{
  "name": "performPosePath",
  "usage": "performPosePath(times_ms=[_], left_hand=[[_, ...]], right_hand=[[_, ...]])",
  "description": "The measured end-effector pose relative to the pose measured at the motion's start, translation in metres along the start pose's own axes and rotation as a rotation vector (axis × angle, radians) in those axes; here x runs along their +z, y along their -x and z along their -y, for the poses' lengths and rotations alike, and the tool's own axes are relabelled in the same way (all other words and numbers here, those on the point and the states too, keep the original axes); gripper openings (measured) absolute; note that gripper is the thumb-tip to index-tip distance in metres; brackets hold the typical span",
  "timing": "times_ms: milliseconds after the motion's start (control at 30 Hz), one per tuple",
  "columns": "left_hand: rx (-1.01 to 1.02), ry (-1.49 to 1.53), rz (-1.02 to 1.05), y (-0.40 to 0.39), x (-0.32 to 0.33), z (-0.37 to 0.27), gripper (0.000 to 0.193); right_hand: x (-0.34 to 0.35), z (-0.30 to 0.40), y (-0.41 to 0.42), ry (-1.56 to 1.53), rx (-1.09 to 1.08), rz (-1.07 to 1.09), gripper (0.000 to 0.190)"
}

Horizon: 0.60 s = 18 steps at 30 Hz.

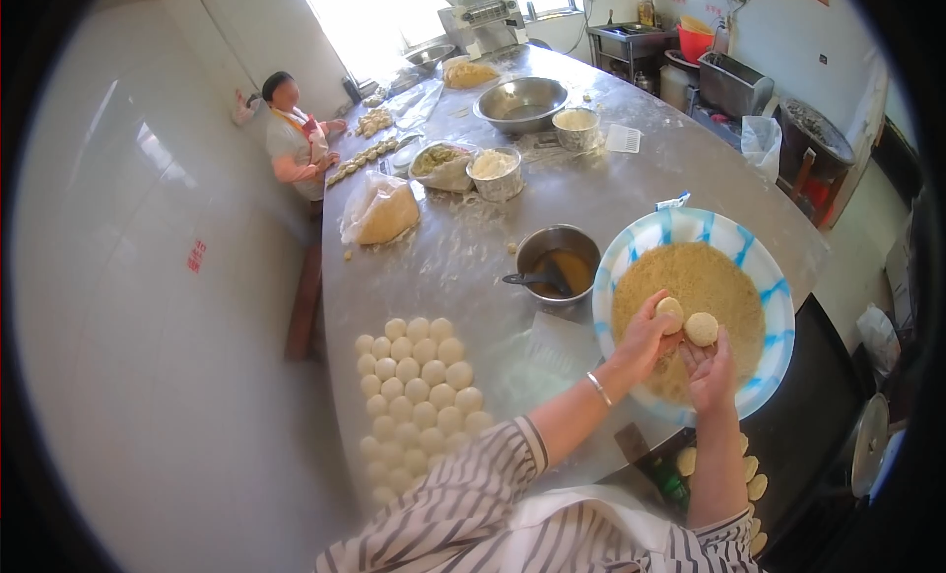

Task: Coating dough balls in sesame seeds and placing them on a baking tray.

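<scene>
Over a blue-and-white basin of pale brown crumbs or seeds, my left hand grips a round dough piece. Close beside it, my right hand, palm up, holds a second coated dough piece at its fingertips. Left of the basin stands a steel pot with brown liquid and a black utensil in it. Rows of smooth white dough balls lie on the metal table. Several coated pieces lie on a dark tray, partly hidden by my right forearm.
A person stands at the table's far left by dough pieces. Bagged dough, a tub of flour and a wide steel bowl stand farther back. A dough machine is at the far end.
</scene>
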<state>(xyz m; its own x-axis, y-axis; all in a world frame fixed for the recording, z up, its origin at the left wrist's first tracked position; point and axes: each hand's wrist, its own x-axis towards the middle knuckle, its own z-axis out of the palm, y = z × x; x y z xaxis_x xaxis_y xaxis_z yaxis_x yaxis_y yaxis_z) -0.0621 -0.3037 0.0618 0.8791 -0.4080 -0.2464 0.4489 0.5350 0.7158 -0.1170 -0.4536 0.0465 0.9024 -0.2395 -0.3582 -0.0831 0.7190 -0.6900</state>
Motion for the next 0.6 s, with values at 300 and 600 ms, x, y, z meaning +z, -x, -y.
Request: performPosePath(times_ms=[300,600], left_hand=[[-0.037,0.207,-0.001,0.000,-0.006,-0.008,0.045],[-0.049,0.329,0.040,0.002,-0.002,0.003,0.032]], right_hand=[[0.006,0.004,0.004,0.070,-0.043,0.002,0.043],[0.001,0.008,0.018,0.265,-0.110,-0.054,0.055]])
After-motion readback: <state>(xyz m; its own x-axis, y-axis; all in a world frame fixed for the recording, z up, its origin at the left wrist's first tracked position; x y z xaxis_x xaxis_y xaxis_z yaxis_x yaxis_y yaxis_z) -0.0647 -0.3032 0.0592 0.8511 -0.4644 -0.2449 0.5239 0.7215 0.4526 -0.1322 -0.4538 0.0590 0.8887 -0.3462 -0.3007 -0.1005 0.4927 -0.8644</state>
